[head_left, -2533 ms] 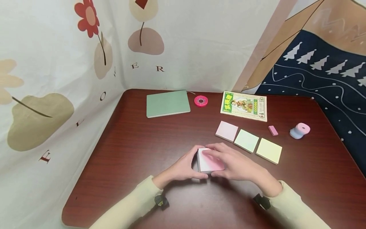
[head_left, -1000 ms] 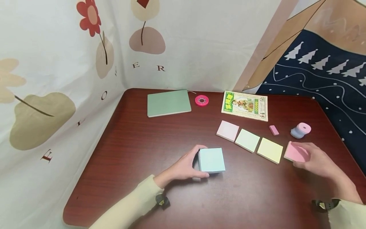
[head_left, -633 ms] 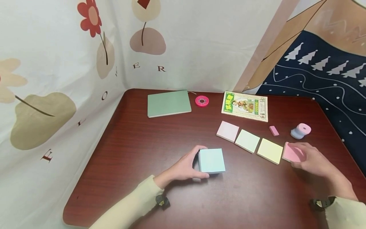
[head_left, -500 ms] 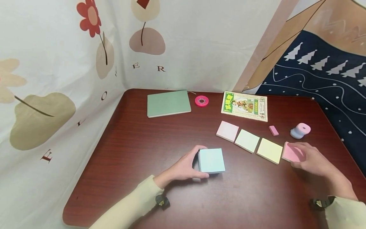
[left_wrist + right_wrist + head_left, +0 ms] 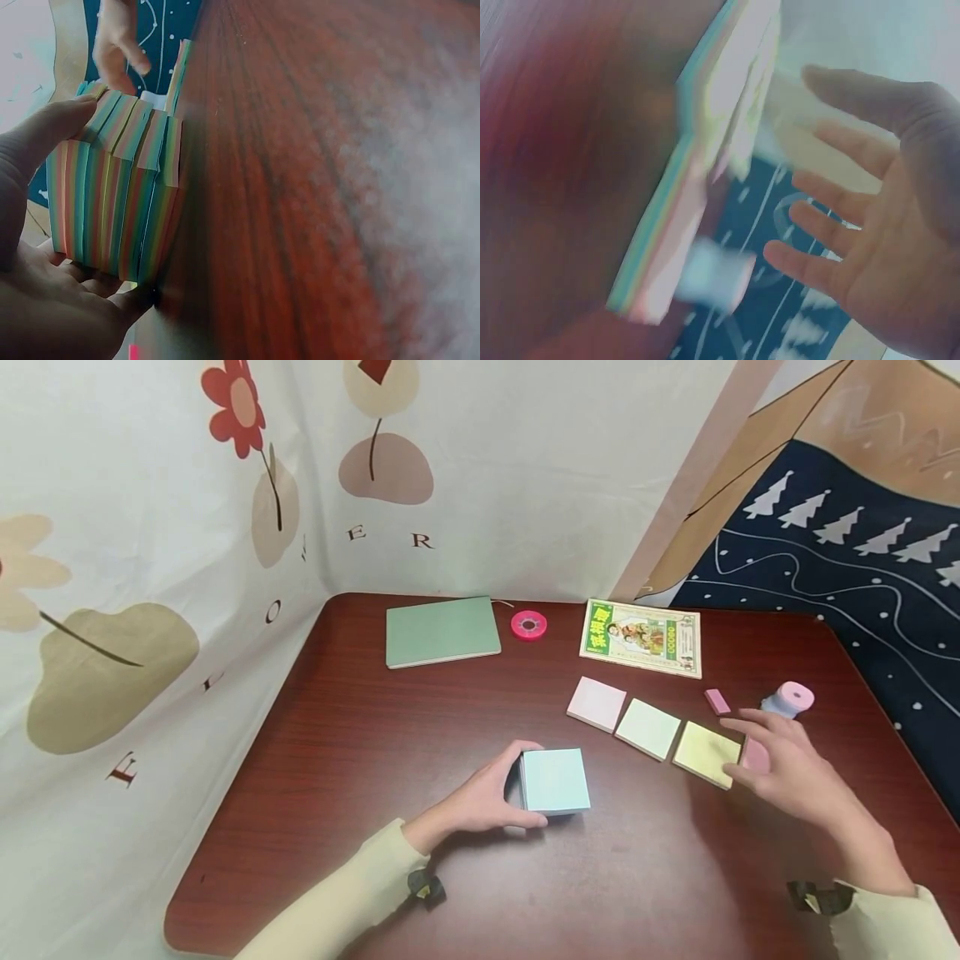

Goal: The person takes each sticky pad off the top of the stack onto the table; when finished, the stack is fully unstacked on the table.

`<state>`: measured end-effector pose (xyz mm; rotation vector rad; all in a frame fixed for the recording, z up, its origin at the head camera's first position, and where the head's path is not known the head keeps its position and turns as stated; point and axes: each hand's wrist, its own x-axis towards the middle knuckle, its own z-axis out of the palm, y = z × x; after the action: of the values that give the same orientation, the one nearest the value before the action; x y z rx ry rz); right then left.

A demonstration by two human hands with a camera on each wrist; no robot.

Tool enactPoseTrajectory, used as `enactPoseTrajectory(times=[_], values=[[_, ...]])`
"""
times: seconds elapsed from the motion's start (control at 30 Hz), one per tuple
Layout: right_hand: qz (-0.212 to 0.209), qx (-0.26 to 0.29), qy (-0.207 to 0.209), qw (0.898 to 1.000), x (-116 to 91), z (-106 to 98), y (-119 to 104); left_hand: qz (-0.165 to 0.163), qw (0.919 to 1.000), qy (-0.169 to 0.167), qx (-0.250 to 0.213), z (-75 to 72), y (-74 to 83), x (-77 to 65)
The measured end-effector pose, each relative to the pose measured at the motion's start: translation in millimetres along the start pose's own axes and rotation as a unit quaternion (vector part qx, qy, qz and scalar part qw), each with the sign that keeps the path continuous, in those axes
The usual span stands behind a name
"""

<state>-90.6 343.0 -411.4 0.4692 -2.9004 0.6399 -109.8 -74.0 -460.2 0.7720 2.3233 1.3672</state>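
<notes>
My left hand [image 5: 480, 793] grips a stack of sticky note pads [image 5: 557, 781] with a light blue top, thumb at the near side and fingers at the far side. Striped coloured edges of several pads [image 5: 105, 195] show in the left wrist view. To the right, three pads lie in a slanting row: pale pink [image 5: 596, 703], pale green [image 5: 648, 729] and yellow [image 5: 701, 758]. A darker pink pad [image 5: 756, 757] ends this row, partly hidden by my right hand [image 5: 787, 772]. That hand hovers above it with fingers spread, holding nothing; the right wrist view shows them apart from the pads.
At the back lie a green notebook [image 5: 442, 632], a bright pink tape roll [image 5: 528, 625] and an illustrated booklet [image 5: 641, 637]. A small pink eraser [image 5: 717, 702] and a pink-and-blue spool-shaped object [image 5: 792, 697] sit beyond the right hand. Printed cloth walls [image 5: 525, 485] border the table.
My right hand left the stack with the pink pad, set it down beside the yellow one and let go, rising leftward. The stack's top is now light blue. The left hand keeps its place.
</notes>
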Motion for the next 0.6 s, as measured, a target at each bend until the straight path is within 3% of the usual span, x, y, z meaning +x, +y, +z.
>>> enactPoseTrajectory(times=[0.13, 0.33, 0.6], values=[[-0.056, 0.021, -0.004, 0.998, 13.1, 11.3, -40.2, 0.001, 1.0000, -0.002, 0.001, -0.1, -0.9, 0.4], [-0.143, 0.037, -0.042, 0.988, 26.0, 35.3, -92.6, 0.001, 1.0000, -0.002, 0.000, -0.1, -1.1, 0.8], [-0.223, 0.079, -0.092, 0.967, 34.7, 65.8, -135.6, 0.014, 0.9999, -0.007, 0.004, 0.0, -1.7, 2.3]])
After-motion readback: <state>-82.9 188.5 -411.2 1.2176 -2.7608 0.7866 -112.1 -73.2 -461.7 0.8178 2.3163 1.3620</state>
